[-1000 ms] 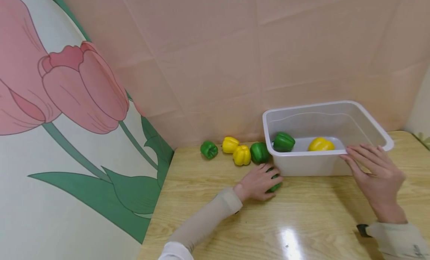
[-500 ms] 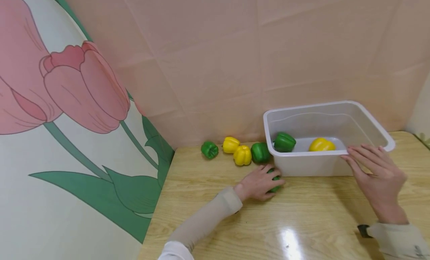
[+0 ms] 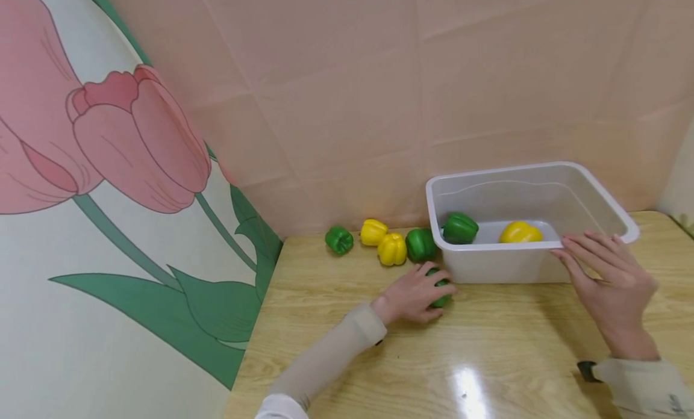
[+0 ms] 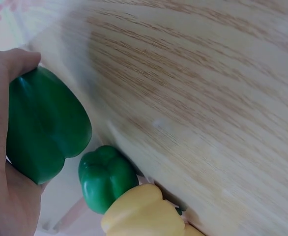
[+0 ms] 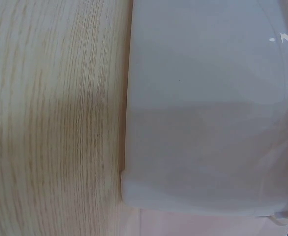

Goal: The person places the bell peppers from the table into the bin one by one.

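Note:
In the head view my left hand (image 3: 413,294) grips a green bell pepper (image 4: 45,123) on the table, just in front of the bin's left corner. The left wrist view shows the thumb and palm wrapped about its side; the far fingers are hidden. My right hand (image 3: 615,283) holds the front rim of a pale plastic bin (image 3: 504,265) near its right end, fingers over the edge and thumb below it. Inside the bin lie a green bell pepper (image 3: 460,228) at the left and a yellow bell pepper (image 3: 520,232) near the middle.
Left of the bin stand a green pepper (image 3: 420,245), two yellow peppers (image 3: 392,249) and, further left, another green pepper (image 3: 339,240). A pinkish cloth (image 3: 336,106) hangs behind the wooden table (image 3: 325,310). A tulip-painted wall (image 3: 135,244) bounds the left side.
My left hand shifts very slightly left, still gripping the green bell pepper. The right hand and the bin stay in place.

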`<state>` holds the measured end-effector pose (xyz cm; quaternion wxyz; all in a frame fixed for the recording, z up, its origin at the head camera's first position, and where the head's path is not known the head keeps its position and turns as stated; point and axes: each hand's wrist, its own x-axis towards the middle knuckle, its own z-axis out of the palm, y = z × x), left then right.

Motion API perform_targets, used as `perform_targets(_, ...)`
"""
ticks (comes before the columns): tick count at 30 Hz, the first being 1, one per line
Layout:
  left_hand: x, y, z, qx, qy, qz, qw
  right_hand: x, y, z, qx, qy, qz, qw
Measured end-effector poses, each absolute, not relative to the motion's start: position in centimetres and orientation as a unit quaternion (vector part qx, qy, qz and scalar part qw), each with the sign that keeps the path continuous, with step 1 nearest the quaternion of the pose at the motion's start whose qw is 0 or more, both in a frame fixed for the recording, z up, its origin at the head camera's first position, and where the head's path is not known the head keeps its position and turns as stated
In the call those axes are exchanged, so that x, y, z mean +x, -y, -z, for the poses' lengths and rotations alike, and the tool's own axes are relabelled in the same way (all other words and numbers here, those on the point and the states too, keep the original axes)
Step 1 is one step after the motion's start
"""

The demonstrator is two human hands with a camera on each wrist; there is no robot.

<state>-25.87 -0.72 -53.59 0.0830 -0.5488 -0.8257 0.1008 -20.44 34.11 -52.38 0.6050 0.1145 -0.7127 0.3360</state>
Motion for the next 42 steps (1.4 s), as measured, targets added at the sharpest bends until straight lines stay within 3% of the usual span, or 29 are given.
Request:
perform_targets(13, -25.6, 1.0, 52.7, -0.542, 0.826, -0.090, 0.130, -20.4, -34.1, 52.1, 0.113, 0.710, -0.345, 0.603)
perform_targets(42, -24.9, 1.2, 51.2, -0.552, 0.819, -0.038, 0.150, -20.3, -34.1, 52.3, 0.119, 0.713, -0.342, 0.600)
